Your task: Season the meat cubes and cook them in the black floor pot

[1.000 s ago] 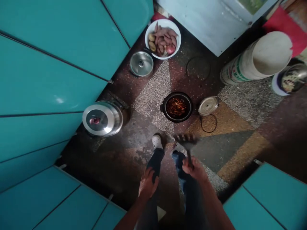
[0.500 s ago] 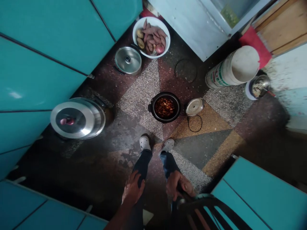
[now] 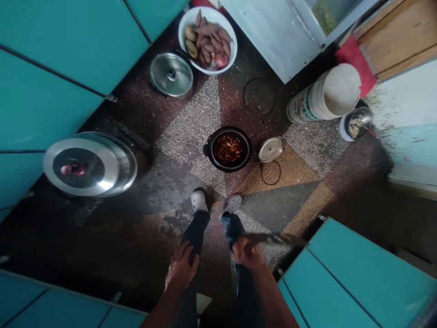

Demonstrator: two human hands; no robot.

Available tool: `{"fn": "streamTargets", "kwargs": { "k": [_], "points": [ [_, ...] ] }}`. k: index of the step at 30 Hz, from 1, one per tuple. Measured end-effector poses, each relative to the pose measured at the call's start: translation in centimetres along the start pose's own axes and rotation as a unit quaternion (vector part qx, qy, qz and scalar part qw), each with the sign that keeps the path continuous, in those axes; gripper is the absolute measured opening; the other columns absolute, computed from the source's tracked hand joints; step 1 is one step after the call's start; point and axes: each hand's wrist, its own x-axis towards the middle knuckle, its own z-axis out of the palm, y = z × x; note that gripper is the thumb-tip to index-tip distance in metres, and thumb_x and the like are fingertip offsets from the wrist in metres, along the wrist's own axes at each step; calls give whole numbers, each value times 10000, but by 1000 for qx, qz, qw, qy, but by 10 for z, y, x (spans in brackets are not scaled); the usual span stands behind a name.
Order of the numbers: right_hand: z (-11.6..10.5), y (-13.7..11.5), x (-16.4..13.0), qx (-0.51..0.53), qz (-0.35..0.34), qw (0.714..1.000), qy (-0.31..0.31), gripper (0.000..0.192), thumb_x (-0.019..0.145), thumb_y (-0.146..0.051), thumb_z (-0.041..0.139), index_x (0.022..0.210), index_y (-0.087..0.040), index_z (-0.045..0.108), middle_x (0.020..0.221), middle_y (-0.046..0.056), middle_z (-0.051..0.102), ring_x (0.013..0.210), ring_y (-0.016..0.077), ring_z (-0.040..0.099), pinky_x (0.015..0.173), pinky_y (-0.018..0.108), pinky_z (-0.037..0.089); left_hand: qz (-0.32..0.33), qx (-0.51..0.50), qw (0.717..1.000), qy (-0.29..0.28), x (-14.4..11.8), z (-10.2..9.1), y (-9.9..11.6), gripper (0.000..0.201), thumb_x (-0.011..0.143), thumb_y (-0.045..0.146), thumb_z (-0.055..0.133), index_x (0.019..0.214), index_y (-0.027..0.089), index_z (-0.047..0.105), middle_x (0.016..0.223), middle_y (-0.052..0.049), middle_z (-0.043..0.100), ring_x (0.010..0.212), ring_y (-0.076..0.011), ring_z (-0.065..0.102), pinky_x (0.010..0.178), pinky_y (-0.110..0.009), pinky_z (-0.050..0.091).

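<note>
My left hand point(image 3: 180, 265) hangs over my left leg, fingers loosely apart and with nothing in it. In front of my right leg, my right hand point(image 3: 247, 252) is closed around the handle of a slotted turner point(image 3: 276, 238), which sticks out to the right, nearly edge-on and blurred. On the floor ahead of my feet stands a black cooking pot point(image 3: 209, 157) without its lid. Reddish-brown chunks of food point(image 3: 227, 149) lie inside it. Neither hand touches the pot.
A pale lid point(image 3: 271, 149) lies right of the pot. At left stands a large lidded steel pot point(image 3: 126, 171). Farther back are a smaller lidded pot point(image 3: 172, 75), a white basin point(image 3: 232, 50) of sweet potatoes and a white bucket point(image 3: 305, 107). Teal cabinets point(image 3: 358, 269) border the floor.
My right hand has turned the slotted turner from pointing down toward me to pointing out to the right. The view has shifted slightly; my left hand still hangs open.
</note>
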Motion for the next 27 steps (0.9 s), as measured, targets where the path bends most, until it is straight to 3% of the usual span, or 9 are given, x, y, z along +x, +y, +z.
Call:
{"fn": "streamTargets", "kwargs": {
  "k": [3, 14, 21, 25, 27],
  "points": [
    [-2, -2, 6, 31, -6, 999, 21, 606, 870, -772, 867, 699, -229, 658, 572, -83, 394, 444, 63, 230, 479, 248, 244, -1, -4, 1000, -3, 1, -2, 2, 329, 1037, 383, 580, 1227, 232, 803, 1502, -134, 736, 1384, -349, 707, 1191, -555, 607],
    [-1, -1, 13, 45, 7, 999, -4, 595, 928, -761, 830, 742, -219, 668, 588, -88, 363, 456, 56, 224, 486, 238, 222, -11, 8, 1000, -14, 3, -11, 11, 307, 1024, 351, 609, 1223, 231, 809, 1491, -130, 741, 1365, -344, 709, 1178, -537, 610],
    [-2, -4, 16, 30, 11, 998, 62, 594, 848, -793, 879, 756, -239, 685, 562, -90, 355, 449, 73, 195, 474, 241, 223, -5, 5, 1000, -16, 4, -12, 13, 311, 1043, 346, 609, 1230, 208, 816, 1490, -143, 739, 1398, -357, 694, 1165, -545, 618],
    [-6, -5, 19, 51, -8, 997, 59, 541, 911, -749, 864, 862, -221, 758, 557, -103, 341, 468, 67, 183, 485, 228, 234, -9, 0, 1000, -12, 5, -13, 13, 280, 1035, 321, 654, 1225, 206, 824, 1483, -154, 738, 1384, -356, 703, 1162, -543, 622],
    [-8, -7, 24, 53, -18, 994, 89, 513, 937, -727, 857, 921, -218, 791, 574, -105, 343, 487, 66, 176, 495, 218, 235, -13, 0, 1000, -18, 5, -13, 13, 273, 1030, 316, 673, 1231, 210, 825, 1487, -151, 736, 1400, -357, 697, 1180, -545, 612]
  ]
}}
